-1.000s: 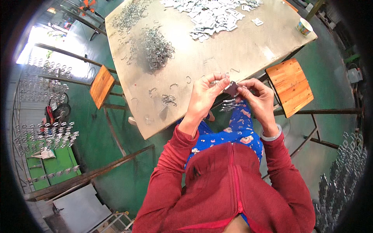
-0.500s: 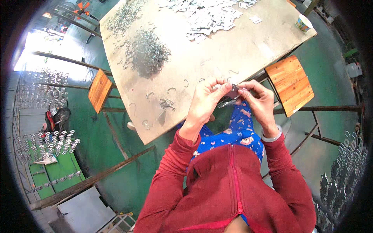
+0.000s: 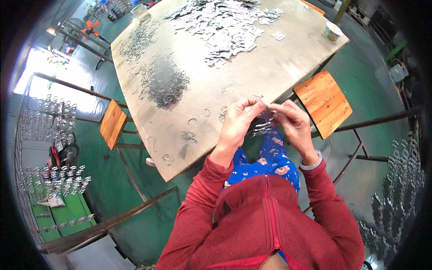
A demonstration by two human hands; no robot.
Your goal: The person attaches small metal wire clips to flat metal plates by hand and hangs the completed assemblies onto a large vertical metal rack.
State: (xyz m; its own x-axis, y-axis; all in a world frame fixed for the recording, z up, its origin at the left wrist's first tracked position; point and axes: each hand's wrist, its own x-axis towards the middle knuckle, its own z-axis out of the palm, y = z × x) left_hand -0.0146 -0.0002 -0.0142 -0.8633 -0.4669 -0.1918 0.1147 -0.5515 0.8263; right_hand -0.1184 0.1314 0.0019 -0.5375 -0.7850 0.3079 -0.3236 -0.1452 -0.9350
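My left hand point(image 3: 235, 126) and my right hand point(image 3: 294, 127) meet over the table's near edge, thumbs and fingertips pinched together. Between them is a small metal piece, mostly covered by the fingers. Just below the fingertips hang several small shiny metal pieces point(image 3: 262, 128), seemingly linked to what I hold; how they join is too small to tell. Thin bent wire hooks point(image 3: 188, 136) lie loose on the tabletop left of my left hand. Farther off are a dense heap of wire hooks point(image 3: 164, 85) and a wide pile of flat silvery plates point(image 3: 231, 38).
The pale table point(image 3: 198, 85) carries a second hook heap point(image 3: 137, 42) and a paper cup point(image 3: 332, 31) near its right corner. Wooden stools stand at the right point(image 3: 325, 103) and left point(image 3: 113, 123). Racks of hanging metal parts point(image 3: 396, 193) flank both sides, with metal rails crossing at left.
The view has shifted, so the table's contents sit farther left. My hands stay pinched together, and the metal pieces hanging under them show more clearly.
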